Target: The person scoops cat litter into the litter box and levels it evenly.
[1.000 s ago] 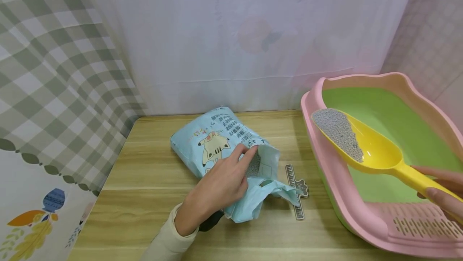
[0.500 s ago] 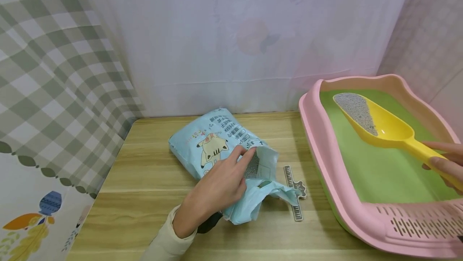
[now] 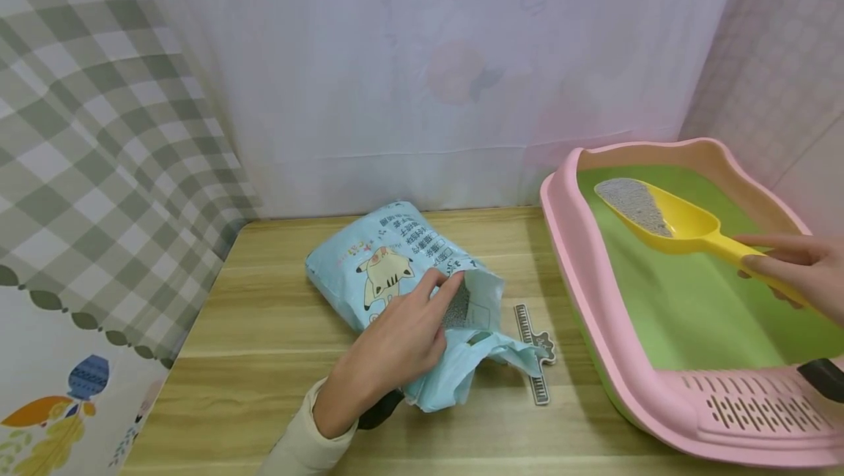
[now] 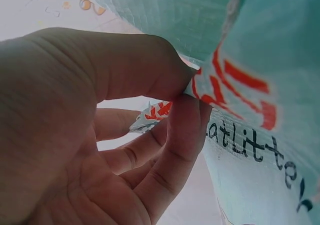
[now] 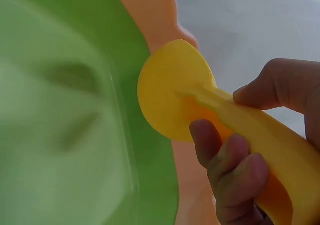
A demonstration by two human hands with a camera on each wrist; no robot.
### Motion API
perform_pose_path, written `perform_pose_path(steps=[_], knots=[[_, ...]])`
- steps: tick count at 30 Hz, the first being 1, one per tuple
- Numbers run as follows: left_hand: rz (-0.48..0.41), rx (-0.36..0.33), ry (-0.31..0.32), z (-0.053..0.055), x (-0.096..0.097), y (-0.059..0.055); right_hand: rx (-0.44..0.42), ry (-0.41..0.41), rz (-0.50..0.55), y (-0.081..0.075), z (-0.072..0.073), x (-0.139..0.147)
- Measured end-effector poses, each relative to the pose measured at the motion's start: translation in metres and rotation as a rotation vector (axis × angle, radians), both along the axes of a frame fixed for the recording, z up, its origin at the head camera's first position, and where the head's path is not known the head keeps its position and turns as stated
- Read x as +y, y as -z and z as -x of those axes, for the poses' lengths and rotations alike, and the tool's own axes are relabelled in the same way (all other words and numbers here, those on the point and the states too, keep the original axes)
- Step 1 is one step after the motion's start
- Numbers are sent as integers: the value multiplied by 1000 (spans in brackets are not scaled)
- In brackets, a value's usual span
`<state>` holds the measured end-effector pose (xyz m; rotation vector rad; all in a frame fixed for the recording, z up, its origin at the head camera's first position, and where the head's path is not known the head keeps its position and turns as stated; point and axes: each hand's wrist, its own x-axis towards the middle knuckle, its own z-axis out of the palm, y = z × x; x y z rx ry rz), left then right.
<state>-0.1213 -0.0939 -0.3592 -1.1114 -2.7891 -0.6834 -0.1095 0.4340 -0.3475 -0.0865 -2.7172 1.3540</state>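
Being pinched by the left hand (image 3: pixel 398 340), seemingly for access, the bag (image 3: pixel 395 267) is held open; the scoop (image 3: pixel 682 223) is gripped by the curled right hand (image 3: pixel 814 267).

Head camera high, facing down — wrist cameras close; head, right share scoop (image 3: pixel 686 223).

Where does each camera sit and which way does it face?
Head: worn on the head, forward and down at the bag, scoop and tray; left hand and right hand show.
Left wrist: worn there, facing the bag; left hand shows, pinching it.
Right wrist: worn there, facing scoop and tray; right hand shows.
Shared: head and right wrist both show the scoop.
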Motion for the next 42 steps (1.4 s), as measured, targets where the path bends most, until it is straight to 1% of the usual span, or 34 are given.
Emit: perform_pose_path(steps=[2,6,10,15,18,23,27,31,35,38,42], knots=[[0,-5,-2,0,0,0,-49,9,-61,0,4,0],[0,-13,-3,-1,0,0,-121,13,-203,1,11,1],[-1,-13,-3,-1,0,1,-153,15,-278,1,16,2],[0,-13,-2,-1,0,0,-144,10,-280,3,21,4],[2,-6,1,-1,0,1,-150,-14,-293,4,24,5],[4,14,5,0,0,1,-183,-68,-372,1,32,1],[4,15,7,0,0,1,-187,-99,-427,0,36,-3],[6,16,9,0,-1,1,-182,-124,-428,-2,40,-7],[0,5,11,0,-1,2,-177,-131,-431,-5,44,-9],[0,-3,8,1,0,2,-188,-134,-442,-8,47,-8],[9,-11,1,1,0,1,-227,-148,-427,-15,51,-6]])
